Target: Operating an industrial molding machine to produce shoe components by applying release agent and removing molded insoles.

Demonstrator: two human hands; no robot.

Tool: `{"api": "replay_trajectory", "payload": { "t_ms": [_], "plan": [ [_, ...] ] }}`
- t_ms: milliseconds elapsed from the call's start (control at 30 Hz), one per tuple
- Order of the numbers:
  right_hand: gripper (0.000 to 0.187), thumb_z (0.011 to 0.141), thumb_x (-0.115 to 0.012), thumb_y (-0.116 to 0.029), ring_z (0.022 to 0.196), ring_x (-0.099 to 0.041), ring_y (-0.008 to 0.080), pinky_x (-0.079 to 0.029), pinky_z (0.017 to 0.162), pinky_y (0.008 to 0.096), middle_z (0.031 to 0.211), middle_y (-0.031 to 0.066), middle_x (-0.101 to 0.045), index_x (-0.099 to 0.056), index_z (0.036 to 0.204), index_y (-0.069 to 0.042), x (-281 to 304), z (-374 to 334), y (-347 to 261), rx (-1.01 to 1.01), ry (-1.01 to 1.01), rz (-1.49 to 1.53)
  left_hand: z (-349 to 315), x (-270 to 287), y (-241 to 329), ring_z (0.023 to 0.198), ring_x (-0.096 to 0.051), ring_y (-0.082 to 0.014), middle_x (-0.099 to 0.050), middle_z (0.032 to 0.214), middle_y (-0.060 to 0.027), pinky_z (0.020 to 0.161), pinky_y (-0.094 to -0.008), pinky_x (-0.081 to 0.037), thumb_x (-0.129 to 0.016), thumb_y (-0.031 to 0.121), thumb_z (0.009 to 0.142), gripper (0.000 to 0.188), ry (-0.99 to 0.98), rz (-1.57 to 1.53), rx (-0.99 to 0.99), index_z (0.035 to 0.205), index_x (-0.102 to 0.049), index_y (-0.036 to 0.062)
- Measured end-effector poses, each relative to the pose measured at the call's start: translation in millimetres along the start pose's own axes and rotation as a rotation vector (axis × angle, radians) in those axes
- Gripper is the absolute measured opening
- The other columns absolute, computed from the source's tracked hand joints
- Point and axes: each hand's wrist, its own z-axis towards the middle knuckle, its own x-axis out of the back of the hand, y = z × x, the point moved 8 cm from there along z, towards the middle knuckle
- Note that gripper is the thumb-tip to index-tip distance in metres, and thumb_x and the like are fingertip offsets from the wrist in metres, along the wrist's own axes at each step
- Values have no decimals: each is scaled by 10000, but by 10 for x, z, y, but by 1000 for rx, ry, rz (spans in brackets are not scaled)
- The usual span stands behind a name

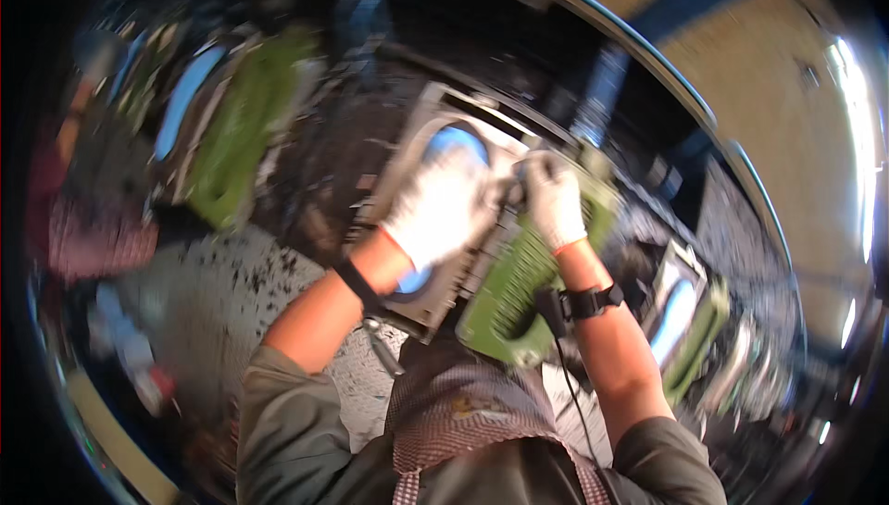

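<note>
A mould lies opened in front of me, its grey metal half (429, 309) to the left and its green ridged half (505, 297) to the right. In the grey half sits a blue sole-shaped piece (457, 142), showing above and below my left hand. My left hand (437, 213), in a white glove, is over the middle of that piece; motion smears its fingers. My right hand (555, 199), also gloved, is at the green half's far end. Its fingers are curled by a small dark part (532, 170), and what they grip is unclear.
Similar green moulds (236, 135) with a blue piece (188, 98) stand at the left; another mould with a blue piece (673, 318) is at the right. A blue rail (639, 42) curves past behind. Another person's checked clothing (102, 238) shows at the far left. A cable (579, 394) hangs from my right wrist.
</note>
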Motion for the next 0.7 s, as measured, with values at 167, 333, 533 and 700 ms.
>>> {"api": "replay_trajectory", "payload": {
  "t_ms": [167,333,533,700],
  "plan": [
    [207,947,-592,-187,756,-613,405,-501,702,454,841,241,-614,-582,947,20,894,-2015,150,116,-298,-390,439,-213,-314,1065,-629,-351,-677,1131,-162,955,-464,-486,-624,320,918,351,128,316,-157,1135,-662,47],
    [276,915,-614,-269,726,-613,281,-520,728,379,814,153,-635,-630,910,7,2107,-4262,1432,-541,-288,-261,568,-452,-508,1297,-512,-339,-585,1357,-170,1125,-434,-372,-595,332,955,464,-75,310,-33,1321,-593,47],
    [399,893,-637,-351,1057,-675,340,-527,913,413,1120,214,-705,-704,1141,-46,2894,-6801,3474,-1050,1,-944,253,-1152,2800,1201,-577,-364,-648,1206,-164,1069,-482,-450,-698,156,784,332,125,-11,-577,1101,-667,64],
    [403,903,-640,-297,1082,-670,358,-522,945,395,1156,227,-695,-681,1186,-13,3144,-7000,4015,-833,222,-356,-525,-2441,4474,1375,-437,-398,-512,1429,-190,1163,-540,-325,-718,268,839,554,-225,-24,-734,1347,-564,111]
  ]
}}
